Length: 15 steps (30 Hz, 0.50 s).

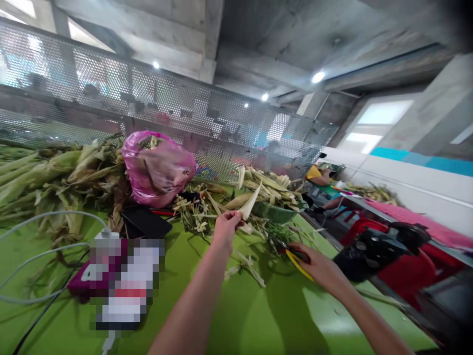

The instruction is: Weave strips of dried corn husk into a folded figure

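Observation:
My left hand (226,225) is raised over the green table (258,315), its fingers pinched on a pale dried corn husk leaf (251,203) that points up to the right. My right hand (317,266) rests lower on the table to the right, closed round scissors with a yellow and red handle (295,258). Loose husk scraps (246,264) lie between the two hands. A heap of trimmed husks (271,185) fills a green basket (281,213) just beyond.
Unhusked corn (48,172) is piled at the left beside a pink plastic bag (157,167). A black phone (146,222), white cables (40,256) and a blurred packet sit on the near left. A perforated metal screen (166,103) backs the table; red chairs (406,266) stand at right.

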{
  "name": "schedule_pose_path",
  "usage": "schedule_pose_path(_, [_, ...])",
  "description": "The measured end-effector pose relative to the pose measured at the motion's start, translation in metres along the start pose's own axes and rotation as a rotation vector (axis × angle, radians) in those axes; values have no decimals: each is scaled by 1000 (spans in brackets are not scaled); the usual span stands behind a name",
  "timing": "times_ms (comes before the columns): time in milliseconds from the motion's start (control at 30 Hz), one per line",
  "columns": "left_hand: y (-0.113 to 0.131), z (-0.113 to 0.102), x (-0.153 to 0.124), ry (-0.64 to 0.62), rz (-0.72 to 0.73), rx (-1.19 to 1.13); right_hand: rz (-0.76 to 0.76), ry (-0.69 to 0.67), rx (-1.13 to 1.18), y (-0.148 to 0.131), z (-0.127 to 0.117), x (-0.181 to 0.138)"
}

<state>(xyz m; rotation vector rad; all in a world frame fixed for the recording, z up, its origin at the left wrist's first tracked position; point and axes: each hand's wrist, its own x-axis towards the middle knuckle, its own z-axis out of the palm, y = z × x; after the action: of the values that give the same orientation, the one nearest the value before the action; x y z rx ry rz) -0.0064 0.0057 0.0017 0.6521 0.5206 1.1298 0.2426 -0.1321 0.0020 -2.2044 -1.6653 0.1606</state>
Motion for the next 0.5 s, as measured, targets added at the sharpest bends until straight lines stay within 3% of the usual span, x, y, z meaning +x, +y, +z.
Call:
schedule_pose_path(100, [-1,-1,1,-1,5,-11,30,-43,334,-12,-9,-9])
schedule_pose_path(267, [0,0,1,6,-4,-16,108,-42,593,-43,-12,-24])
schedule_pose_path(367, [2,1,1,20,-11,-8,58,-98,659,-54,-12,-23])
schedule_pose_path(500, [1,1,1,32,-8,-3,-18,-154,573,-64,-13,-21])
